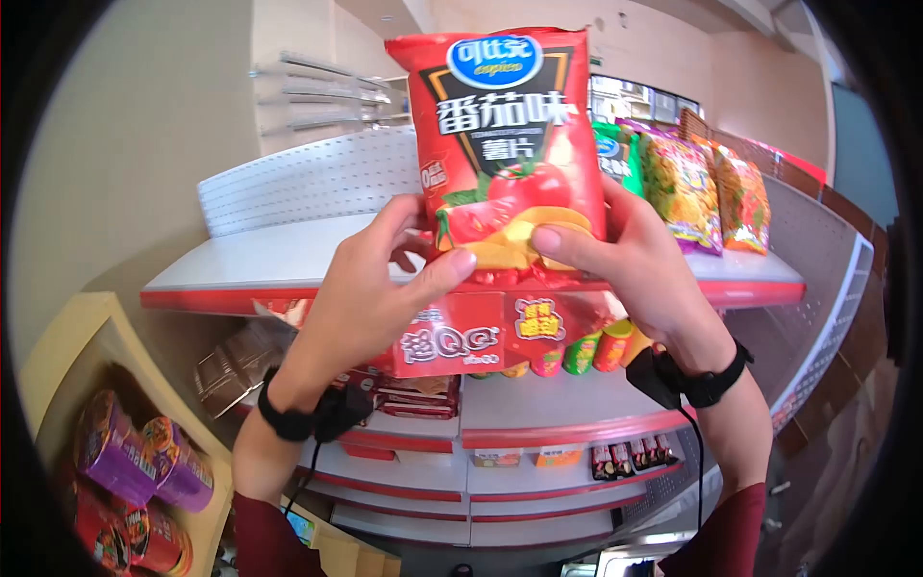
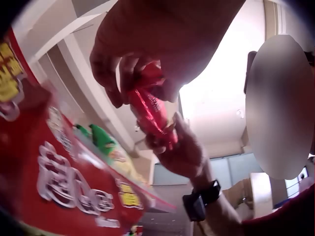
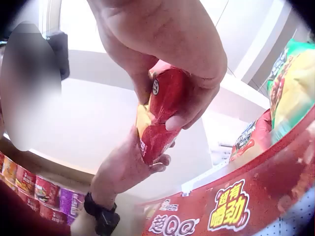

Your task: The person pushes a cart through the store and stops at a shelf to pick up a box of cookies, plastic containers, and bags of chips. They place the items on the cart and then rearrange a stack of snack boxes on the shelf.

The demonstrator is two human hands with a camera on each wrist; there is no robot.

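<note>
A red bag of tomato chips [image 1: 510,144] is held upright, its printed front facing the head camera, above the edge of the top shelf. My left hand [image 1: 370,288] grips its lower left side, thumb on the front. The lower right side is pinched by my right hand [image 1: 639,260], thumb over the pictured chips. From below, the left wrist view shows the bag's bottom [image 2: 155,115] between the left hand [image 2: 152,39] and the right hand [image 2: 184,155]. The right wrist view has the bag [image 3: 165,103] between the right hand [image 3: 172,44] and the left hand [image 3: 120,164].
Green, purple and orange snack bags [image 1: 683,192] stand on the right of the top shelf [image 1: 260,255]. A red printed strip [image 1: 452,337] hangs at its front edge. Lower shelves carry cans [image 1: 582,354] and small packets [image 1: 630,457]. Cup noodles [image 1: 178,466] fill a rack at the left.
</note>
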